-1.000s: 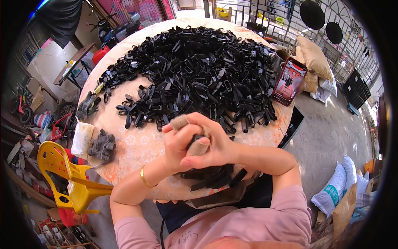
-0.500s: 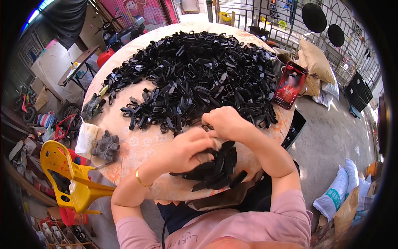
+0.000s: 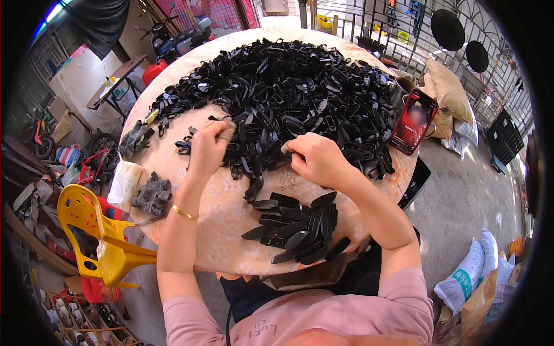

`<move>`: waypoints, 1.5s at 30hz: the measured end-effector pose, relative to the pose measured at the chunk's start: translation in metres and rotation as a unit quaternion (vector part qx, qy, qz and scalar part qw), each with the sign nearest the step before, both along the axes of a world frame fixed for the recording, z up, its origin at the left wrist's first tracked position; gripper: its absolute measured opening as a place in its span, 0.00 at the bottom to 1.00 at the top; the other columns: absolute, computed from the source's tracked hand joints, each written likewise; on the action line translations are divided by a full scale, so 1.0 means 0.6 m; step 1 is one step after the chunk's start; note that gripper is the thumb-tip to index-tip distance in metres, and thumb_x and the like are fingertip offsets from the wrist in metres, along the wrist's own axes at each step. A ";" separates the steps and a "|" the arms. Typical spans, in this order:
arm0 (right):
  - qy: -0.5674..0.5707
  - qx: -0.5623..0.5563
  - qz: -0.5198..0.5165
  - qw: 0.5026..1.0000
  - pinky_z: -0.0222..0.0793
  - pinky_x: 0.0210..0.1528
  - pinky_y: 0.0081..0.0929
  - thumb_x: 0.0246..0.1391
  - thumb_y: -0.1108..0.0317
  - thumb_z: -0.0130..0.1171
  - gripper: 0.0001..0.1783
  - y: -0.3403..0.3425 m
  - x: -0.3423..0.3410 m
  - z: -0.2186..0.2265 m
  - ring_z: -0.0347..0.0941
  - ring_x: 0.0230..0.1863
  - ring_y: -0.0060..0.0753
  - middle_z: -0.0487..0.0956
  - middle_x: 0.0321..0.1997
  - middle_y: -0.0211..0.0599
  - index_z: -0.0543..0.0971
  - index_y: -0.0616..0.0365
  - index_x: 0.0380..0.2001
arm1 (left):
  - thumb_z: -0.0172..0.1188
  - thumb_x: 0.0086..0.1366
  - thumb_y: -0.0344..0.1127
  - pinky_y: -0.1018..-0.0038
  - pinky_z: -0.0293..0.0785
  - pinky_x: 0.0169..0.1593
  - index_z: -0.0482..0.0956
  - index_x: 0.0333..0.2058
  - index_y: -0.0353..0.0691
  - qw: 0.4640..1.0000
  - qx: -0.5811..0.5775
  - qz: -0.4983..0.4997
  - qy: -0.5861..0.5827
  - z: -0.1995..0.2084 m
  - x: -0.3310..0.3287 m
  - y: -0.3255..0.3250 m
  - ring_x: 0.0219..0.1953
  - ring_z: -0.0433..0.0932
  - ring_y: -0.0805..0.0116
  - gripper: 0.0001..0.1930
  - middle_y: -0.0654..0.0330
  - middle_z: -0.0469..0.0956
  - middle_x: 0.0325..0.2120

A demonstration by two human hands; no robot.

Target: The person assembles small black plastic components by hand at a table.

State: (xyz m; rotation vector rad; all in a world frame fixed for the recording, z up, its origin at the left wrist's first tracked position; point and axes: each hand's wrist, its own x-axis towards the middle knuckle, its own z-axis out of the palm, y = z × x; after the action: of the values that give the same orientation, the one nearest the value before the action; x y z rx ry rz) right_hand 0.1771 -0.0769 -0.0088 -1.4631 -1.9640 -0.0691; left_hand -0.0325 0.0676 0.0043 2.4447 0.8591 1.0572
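A broad heap of small black oblong plastic pieces [image 3: 300,86] covers the far part of a round table. At the heap's near left edge is my left hand [image 3: 209,145], its fingers bent together over the pieces. My right hand [image 3: 318,155] is curled closed at the heap's near middle edge, thumb and fingers pressed together. Whatever either hand grips is hidden or too small to name. Nearer my body lies a smaller group of longer black pieces [image 3: 297,228], loosely stacked on the patterned tablecloth [image 3: 222,242].
A phone [image 3: 412,122] with a lit screen leans by a metal pot [image 3: 402,92] at the right edge. Grey gloves [image 3: 152,195] and a white packet [image 3: 124,184] lie at the left. A yellow chair [image 3: 107,248] stands left; sacks [image 3: 461,277] sit on the floor right.
My hands were together over the small near group; now they are apart. The left hand has moved up and left to the heap, and the right slightly up. The near group is uncovered.
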 end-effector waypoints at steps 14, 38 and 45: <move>0.335 -0.051 0.051 0.940 0.68 0.33 0.15 0.52 0.78 0.53 0.11 0.005 -0.026 0.003 0.71 0.29 0.15 0.77 0.31 0.34 0.74 0.66 0.40 | 0.63 0.45 0.25 0.70 0.69 0.40 0.71 0.35 0.33 0.990 -0.001 0.089 0.113 -0.003 0.009 -0.015 0.35 0.71 0.60 0.16 0.54 0.72 0.29; 0.357 0.044 0.065 0.931 0.68 0.31 0.17 0.52 0.78 0.51 0.08 -0.001 -0.048 -0.004 0.71 0.28 0.21 0.75 0.30 0.34 0.74 0.65 0.37 | 0.51 0.60 0.23 0.75 0.77 0.42 0.70 0.46 0.31 0.818 -0.468 -0.204 -0.266 0.001 0.046 -0.132 0.35 0.76 0.72 0.14 0.59 0.76 0.36; 0.310 0.081 0.053 0.946 0.69 0.29 0.23 0.49 0.78 0.53 0.07 -0.004 -0.048 0.000 0.73 0.28 0.34 0.74 0.29 0.39 0.73 0.65 0.34 | 0.52 0.59 0.21 0.79 0.75 0.40 0.72 0.45 0.30 0.856 -0.421 -0.180 -0.239 0.009 0.047 -0.135 0.33 0.75 0.77 0.13 0.61 0.76 0.35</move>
State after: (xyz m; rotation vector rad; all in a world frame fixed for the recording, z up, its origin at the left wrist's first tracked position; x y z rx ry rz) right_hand 0.1483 -0.0795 -0.0090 -1.0929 -1.4732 0.2450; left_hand -0.0043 -0.0135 0.0098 1.4336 0.5014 0.8323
